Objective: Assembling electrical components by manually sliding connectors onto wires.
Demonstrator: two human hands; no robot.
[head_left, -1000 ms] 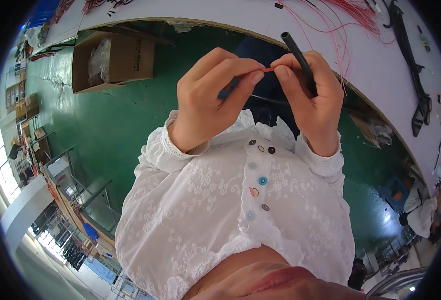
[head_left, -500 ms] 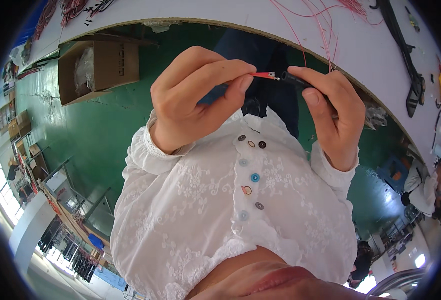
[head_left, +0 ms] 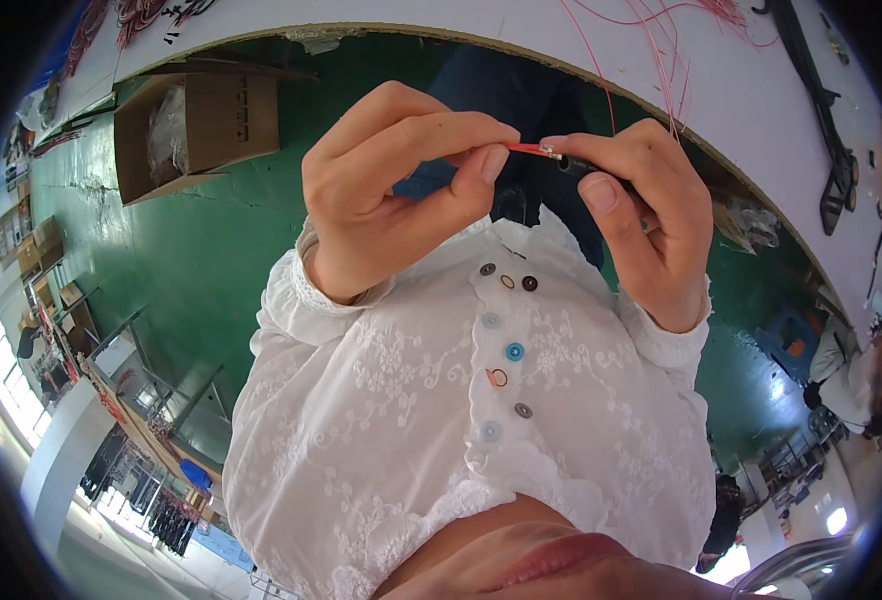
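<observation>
My left hand (head_left: 401,185) pinches a red wire (head_left: 524,147) between thumb and forefinger. At the wire's right end is a small metal terminal (head_left: 550,151). My right hand (head_left: 653,200) holds a short black tube (head_left: 574,165) between thumb and fingers, its open end facing the terminal. The terminal's tip is right at the mouth of the tube; whether it has entered I cannot tell. Both hands are raised in front of my chest, near the table edge. The rest of the tube is hidden behind my right fingers.
Ahead curves a white table (head_left: 441,22). Thin red wires (head_left: 673,60) hang over its edge, and a black strap-like item (head_left: 813,110) lies at its right. On the green floor, left, stands an open cardboard box (head_left: 251,115) with clear plastic. A person (head_left: 846,385) is at far right.
My right hand has shifted left with the black tube, closing the gap to the terminal. My left hand has barely moved and still pinches the red wire.
</observation>
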